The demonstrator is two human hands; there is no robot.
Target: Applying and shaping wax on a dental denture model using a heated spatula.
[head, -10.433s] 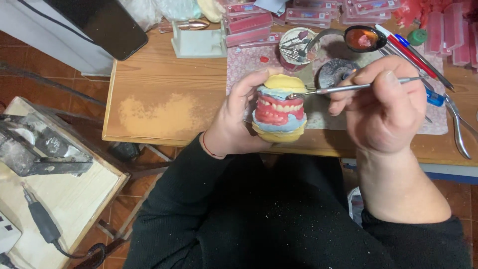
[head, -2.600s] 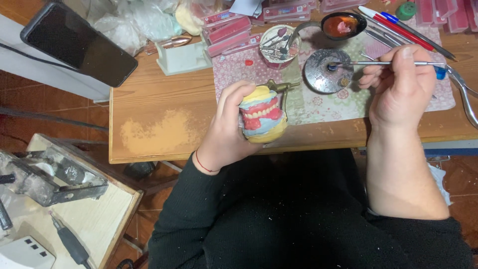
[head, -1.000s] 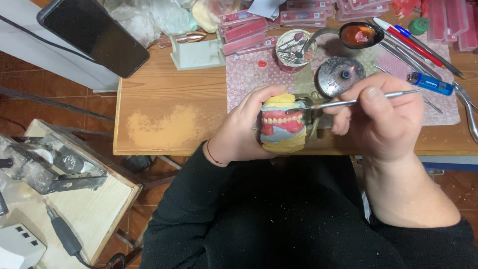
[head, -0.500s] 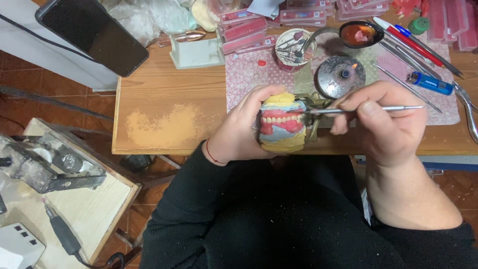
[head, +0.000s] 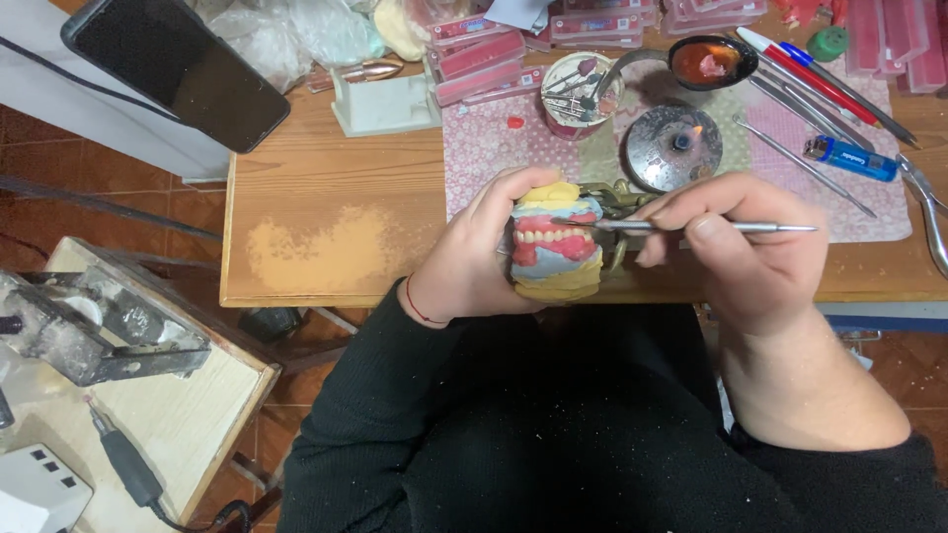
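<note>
Cupped around its back and sides, the left hand (head: 474,262) grips a dental model of pink wax gums and white teeth on yellow and blue plaster bases (head: 555,242), held above the near edge of the wooden bench (head: 326,217). Pinching a thin steel wax-carving instrument (head: 711,227) pen-style, the right hand (head: 746,247) puts its tip at the teeth. Plaster looks heavy and brittle, wax soft, so holding by the bases seems safest.

Left hand (head: 469,262) grips a pink-and-yellow denture model (head: 555,242) at the wooden surface's (head: 326,237) near edge; right hand (head: 755,252) presses a thin metal tool (head: 706,226) against it.
</note>
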